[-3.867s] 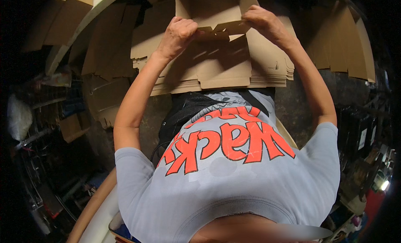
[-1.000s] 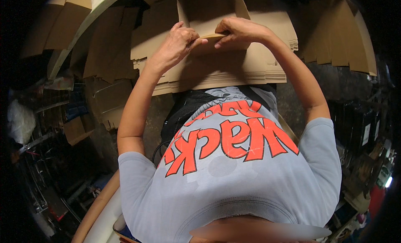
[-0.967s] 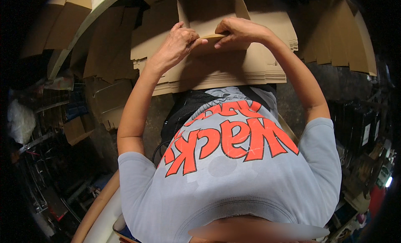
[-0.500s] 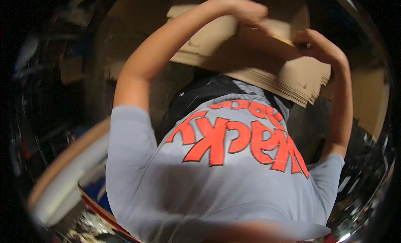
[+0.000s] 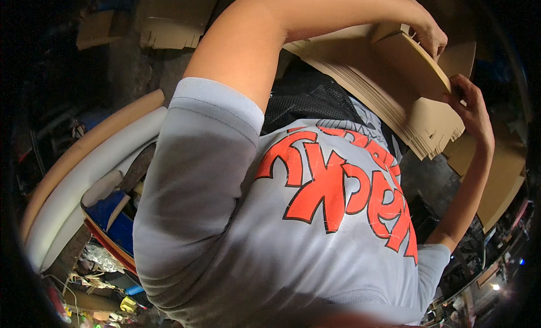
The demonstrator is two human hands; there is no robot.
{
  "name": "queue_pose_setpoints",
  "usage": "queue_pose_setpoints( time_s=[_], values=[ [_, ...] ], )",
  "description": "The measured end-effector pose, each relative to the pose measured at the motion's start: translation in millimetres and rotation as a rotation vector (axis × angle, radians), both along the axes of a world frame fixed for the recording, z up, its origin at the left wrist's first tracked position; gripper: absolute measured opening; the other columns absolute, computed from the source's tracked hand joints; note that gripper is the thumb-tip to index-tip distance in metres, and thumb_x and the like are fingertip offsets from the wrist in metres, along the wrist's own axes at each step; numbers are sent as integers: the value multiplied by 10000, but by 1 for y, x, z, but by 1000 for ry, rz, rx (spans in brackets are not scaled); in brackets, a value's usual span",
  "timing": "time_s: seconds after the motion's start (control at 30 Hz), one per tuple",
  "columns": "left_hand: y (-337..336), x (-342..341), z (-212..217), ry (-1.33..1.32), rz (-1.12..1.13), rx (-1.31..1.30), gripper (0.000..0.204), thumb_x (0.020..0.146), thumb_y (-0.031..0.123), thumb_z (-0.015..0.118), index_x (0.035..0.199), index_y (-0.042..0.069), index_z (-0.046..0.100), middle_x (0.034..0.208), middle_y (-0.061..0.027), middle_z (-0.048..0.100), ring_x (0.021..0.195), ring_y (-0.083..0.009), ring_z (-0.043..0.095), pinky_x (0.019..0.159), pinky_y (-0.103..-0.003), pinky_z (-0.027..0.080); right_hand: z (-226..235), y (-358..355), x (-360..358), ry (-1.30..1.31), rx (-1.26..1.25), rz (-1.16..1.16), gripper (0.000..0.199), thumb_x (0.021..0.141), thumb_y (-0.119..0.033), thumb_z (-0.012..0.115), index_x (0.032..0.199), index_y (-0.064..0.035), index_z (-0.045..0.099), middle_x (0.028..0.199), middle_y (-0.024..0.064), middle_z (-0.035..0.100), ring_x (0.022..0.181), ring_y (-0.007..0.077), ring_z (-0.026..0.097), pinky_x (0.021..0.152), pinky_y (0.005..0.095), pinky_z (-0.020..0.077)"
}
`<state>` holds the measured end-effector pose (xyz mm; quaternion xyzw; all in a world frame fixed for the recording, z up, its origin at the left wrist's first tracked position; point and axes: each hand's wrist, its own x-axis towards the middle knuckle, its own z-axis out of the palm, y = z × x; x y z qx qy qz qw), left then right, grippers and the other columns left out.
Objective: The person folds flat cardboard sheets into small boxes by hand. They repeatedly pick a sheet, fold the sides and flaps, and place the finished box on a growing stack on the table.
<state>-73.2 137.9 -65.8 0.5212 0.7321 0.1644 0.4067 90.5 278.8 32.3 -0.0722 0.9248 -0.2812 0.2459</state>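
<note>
A stack of flat brown cardboard sheets [image 5: 389,102] lies in front of my chest, at the upper right of the view. On top of it a cardboard piece [image 5: 414,63] is bent upward. My left hand [image 5: 431,37] grips its upper edge, with the arm reaching across from the left. My right hand [image 5: 470,102] holds its right edge, fingers curled around the board. My grey shirt with red lettering [image 5: 315,215] fills the middle and hides what lies below the stack.
More cardboard leans at the top left [image 5: 169,18] and at the right [image 5: 501,175]. Curved white and tan rolls [image 5: 79,170] run down the left side, with a blue object [image 5: 115,218] and loose clutter [image 5: 101,271] beneath them.
The view has swung and tilted, so the stack now sits at the upper right. Both hands moved from the stack's middle to the edges of a cardboard piece now bent upward.
</note>
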Motion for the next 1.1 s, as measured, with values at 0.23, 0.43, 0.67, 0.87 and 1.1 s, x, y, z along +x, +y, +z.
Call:
queue_pose_setpoints(
  time_s=[0.23, 0.43, 0.67, 0.87, 1.1],
  values=[
    [-19, 17, 11, 355, -31, 306, 556, 791, 461, 654, 1153, 38, 660, 1032, -173, 698, 967, -326, 657, 818, -461, 499, -8, -3, 10, 80, -111, -114, 269, 843, -116, 727, 1039, -23, 570, 876, 10, 549, 823, 85, 508, 753, 236, 420],
    [-22, 19, 15, 399, -93, 284, 547, 778, 461, 626, 1098, 18, 663, 1020, -194, 694, 966, -358, 658, 807, -472, 505, -7, 1, 7, 24, -109, -153, 303, 821, -194, 762, 999, -2, 609, 862, 28, 583, 824, 100, 553, 743, 251, 441],
    [0, 8, -15, 431, -127, 376, 561, 789, 509, 626, 1069, 24, 667, 1010, -209, 688, 966, -383, 654, 782, -485, 513, -3, -6, 7, 87, -48, -265, 399, 735, -245, 831, 974, 16, 648, 957, 70, 649, 935, 152, 604, 834, 270, 464],
    [-25, 19, 6, 489, -97, 243, 686, 746, 666, 631, 1044, 49, 675, 1023, -192, 695, 982, -394, 650, 800, -484, 523, 1, -6, 3, -60, -56, -196, 323, 743, -187, 815, 947, 3, 652, 921, 53, 654, 924, 136, 593, 844, 291, 457],
    [-39, 27, 27, 577, -77, 330, 605, 809, 574, 652, 858, -26, 709, 828, -190, 711, 768, -310, 696, 665, -433, 560, -1, -10, 10, 99, -88, -154, 390, 734, -326, 807, 919, -3, 689, 843, 56, 664, 825, 154, 626, 800, 296, 480]
  ],
)
